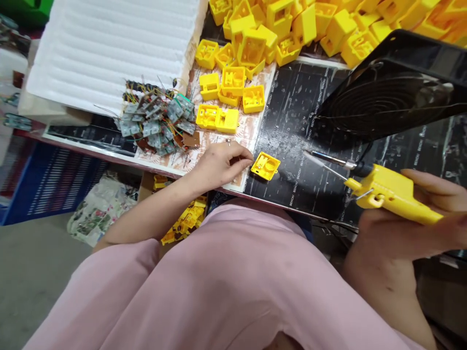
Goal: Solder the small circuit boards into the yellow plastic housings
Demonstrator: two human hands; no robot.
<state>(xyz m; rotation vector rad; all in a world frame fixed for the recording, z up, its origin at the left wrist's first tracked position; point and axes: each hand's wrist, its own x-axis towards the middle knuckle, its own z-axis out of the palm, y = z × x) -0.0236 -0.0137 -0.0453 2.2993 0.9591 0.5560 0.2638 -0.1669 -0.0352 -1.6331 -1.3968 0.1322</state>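
In my right hand is a yellow soldering gun, held above the right part of the bench. Its metal tip and a thin feed tube point left. My left hand, with a ring on one finger, has thumb and forefinger pinched together at the left side of a small open yellow casing. Whether they grip its edge or some tiny part, I cannot tell. The casing lies on the black bench cover with its inside facing up.
Yellow casings stand behind my left hand, and a large heap lies farther back. Wired circuit boards are piled at left beside white foam sheets. A black fan stands at right. Below the bench are a blue crate and more yellow parts.
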